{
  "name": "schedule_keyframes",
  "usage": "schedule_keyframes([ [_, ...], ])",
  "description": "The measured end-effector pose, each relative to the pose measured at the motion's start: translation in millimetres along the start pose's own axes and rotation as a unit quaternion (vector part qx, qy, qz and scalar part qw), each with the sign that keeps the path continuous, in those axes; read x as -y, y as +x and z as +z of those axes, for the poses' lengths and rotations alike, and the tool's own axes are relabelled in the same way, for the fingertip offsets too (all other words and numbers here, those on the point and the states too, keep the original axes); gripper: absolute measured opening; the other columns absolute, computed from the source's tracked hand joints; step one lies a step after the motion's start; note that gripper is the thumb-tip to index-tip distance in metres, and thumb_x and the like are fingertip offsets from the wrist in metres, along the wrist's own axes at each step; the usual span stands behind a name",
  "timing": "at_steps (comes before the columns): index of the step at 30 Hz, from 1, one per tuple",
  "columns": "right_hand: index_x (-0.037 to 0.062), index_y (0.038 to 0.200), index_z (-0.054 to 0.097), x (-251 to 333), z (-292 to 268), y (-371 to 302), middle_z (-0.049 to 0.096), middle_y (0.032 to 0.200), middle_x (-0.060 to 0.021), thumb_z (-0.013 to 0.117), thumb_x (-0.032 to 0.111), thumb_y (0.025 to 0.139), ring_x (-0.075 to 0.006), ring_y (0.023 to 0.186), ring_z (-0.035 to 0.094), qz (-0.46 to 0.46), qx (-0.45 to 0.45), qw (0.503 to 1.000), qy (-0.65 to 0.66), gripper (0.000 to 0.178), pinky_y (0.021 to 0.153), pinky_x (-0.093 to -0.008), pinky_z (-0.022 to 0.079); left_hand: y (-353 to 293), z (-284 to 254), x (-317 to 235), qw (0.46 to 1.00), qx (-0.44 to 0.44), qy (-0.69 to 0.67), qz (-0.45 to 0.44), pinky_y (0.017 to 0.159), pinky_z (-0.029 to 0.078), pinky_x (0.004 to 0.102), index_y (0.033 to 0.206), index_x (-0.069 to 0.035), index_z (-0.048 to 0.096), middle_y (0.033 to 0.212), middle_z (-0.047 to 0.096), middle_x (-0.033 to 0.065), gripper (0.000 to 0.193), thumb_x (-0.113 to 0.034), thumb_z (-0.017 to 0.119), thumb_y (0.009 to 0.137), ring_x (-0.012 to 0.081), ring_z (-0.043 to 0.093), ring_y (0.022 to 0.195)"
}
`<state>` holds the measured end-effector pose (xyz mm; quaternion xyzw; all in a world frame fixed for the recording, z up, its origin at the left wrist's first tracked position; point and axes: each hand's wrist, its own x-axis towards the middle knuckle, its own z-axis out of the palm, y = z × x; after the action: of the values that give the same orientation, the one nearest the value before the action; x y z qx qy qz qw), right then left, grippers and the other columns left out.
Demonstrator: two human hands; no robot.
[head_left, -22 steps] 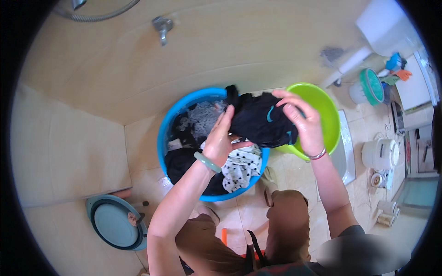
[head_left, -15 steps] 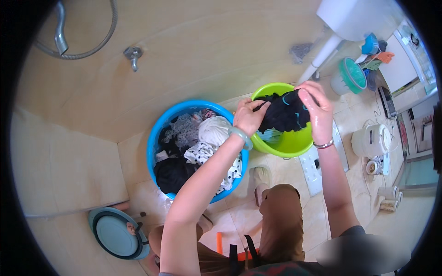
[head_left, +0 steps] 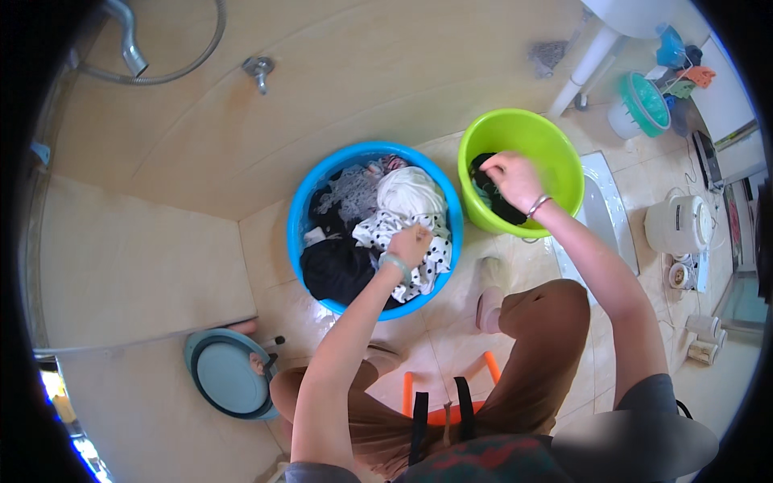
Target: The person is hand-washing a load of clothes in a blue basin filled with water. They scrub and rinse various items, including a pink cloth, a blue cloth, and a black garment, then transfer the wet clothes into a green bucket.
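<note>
A white cloth with black dots point(head_left: 435, 256) lies in the blue tub point(head_left: 295, 241). My left hand point(head_left: 411, 245) is down on it, fingers curled closed against the fabric. Over the lime-green bucket point(head_left: 555, 153) hovers my right hand point(head_left: 518, 181), slightly blurred, its fingers stretched out and holding nothing. Beneath that hand a black garment point(head_left: 506, 211) rests inside the bucket, partly hidden by the hand. The tub also holds a plain white cloth point(head_left: 409, 193), grey lacy fabric point(head_left: 352, 196) and a black cloth point(head_left: 338, 270).
A grey-blue basin point(head_left: 232, 376) leans at the lower left. Right of the bucket lies a white floor pan point(head_left: 600, 209). Farther right stand a white lidded pail point(head_left: 676, 225) and a teal-rimmed bucket point(head_left: 644, 105). A wall tap point(head_left: 259, 72) juts out behind the tub.
The black garment, held up between both hands before, now lies in the green bucket. My left hand has moved left to the blue tub; my right hand has let go. The view has shifted.
</note>
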<state>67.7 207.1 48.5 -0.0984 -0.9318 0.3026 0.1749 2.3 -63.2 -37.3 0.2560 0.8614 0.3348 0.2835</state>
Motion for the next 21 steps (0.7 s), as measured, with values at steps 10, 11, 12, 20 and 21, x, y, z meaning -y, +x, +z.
schedule_keyframes([
  [10,0.0076,0.109,0.064,85.3,215.6,-162.3,0.067,0.105,-0.0129,0.077,0.032,0.073,-0.0292,0.099,0.065,-0.148,0.52,0.833,-0.121,0.046,0.088,-0.0422,0.049,-130.7,23.6,101.7,0.906,0.197,0.371,-0.045,0.098,0.041,0.0549,0.122,-0.011,0.054,0.129,0.051,0.0081,0.05,-0.035,0.068,0.081,0.0262,0.049,0.123],
  [11,0.007,0.111,0.062,90.2,229.2,-175.6,0.065,0.108,-0.0115,0.078,0.031,0.071,-0.0272,0.099,0.064,-0.159,0.491,0.844,-0.145,0.05,0.089,-0.0425,0.047,-138.4,32.2,118.3,0.906,0.173,0.383,-0.06,0.098,0.041,0.0563,0.123,-0.011,0.054,0.131,0.05,0.008,0.045,-0.031,0.063,0.084,0.0261,0.049,0.123],
  [12,0.0071,0.109,0.062,89.4,243.3,-188.4,0.066,0.106,-0.0111,0.075,0.029,0.073,-0.0261,0.098,0.065,-0.185,0.431,0.87,-0.151,0.045,0.089,-0.0423,0.047,-140.8,46.7,142.2,0.904,0.145,0.396,-0.072,0.098,0.04,0.0578,0.124,-0.01,0.053,0.132,0.049,0.0079,0.041,-0.027,0.058,0.087,0.026,0.049,0.124],
  [20,0.0072,0.097,0.062,77.7,271.6,-216.2,0.068,0.088,-0.009,0.051,0.012,0.085,-0.0217,0.082,0.067,-0.187,0.336,0.886,-0.261,0.018,0.078,-0.0384,0.047,-132.0,86.4,165.7,0.918,0.072,0.386,-0.065,0.095,0.04,0.0646,0.105,-0.009,0.067,0.098,0.07,0.0138,0.025,-0.017,0.049,0.089,0.0318,0.067,0.096],
  [21,0.0073,0.097,0.062,77.4,271.6,-216.2,0.068,0.086,-0.009,0.052,0.013,0.084,-0.0218,0.081,0.067,-0.188,0.332,0.887,-0.26,0.017,0.077,-0.0383,0.047,-131.7,87.0,166.6,0.918,0.069,0.384,-0.064,0.095,0.041,0.0632,0.105,-0.009,0.067,0.099,0.07,0.0143,0.025,-0.017,0.05,0.089,0.0317,0.067,0.096],
])
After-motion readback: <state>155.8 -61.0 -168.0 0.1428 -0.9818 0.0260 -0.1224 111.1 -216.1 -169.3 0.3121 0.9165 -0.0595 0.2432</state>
